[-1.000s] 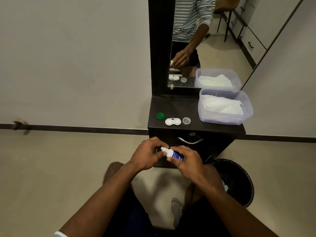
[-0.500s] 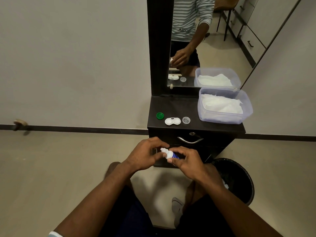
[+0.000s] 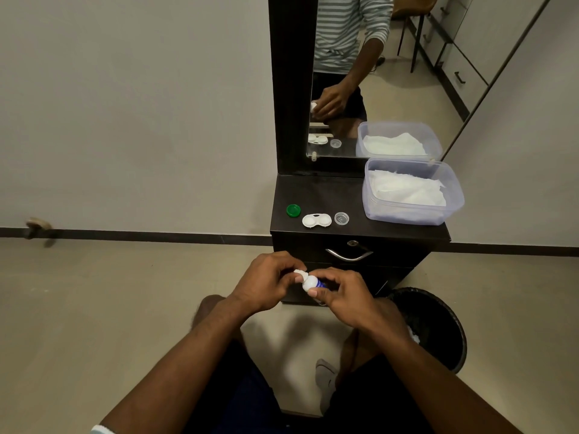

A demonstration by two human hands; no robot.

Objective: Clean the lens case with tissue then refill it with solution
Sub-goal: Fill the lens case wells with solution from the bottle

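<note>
In front of the dark worktop (image 3: 316, 195), the right hand (image 3: 347, 292) grips the solution bottle (image 3: 311, 282) while the left hand (image 3: 266, 283) pinches its white cap (image 3: 299, 272). On the worktop the open lens case (image 3: 316, 220) lies between a green cap (image 3: 293, 210) and a clear cap (image 3: 341, 218), near the tissue tub (image 3: 413, 214).

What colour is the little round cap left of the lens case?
Green cap, clearest in the head view.

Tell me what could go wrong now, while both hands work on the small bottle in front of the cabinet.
The solution bottle is held over the floor, clear of the cabinet top, so a slip from the right hand would drop it. The left hand twists its cap; squeezing could spill solution before it reaches the open lens case.
</note>
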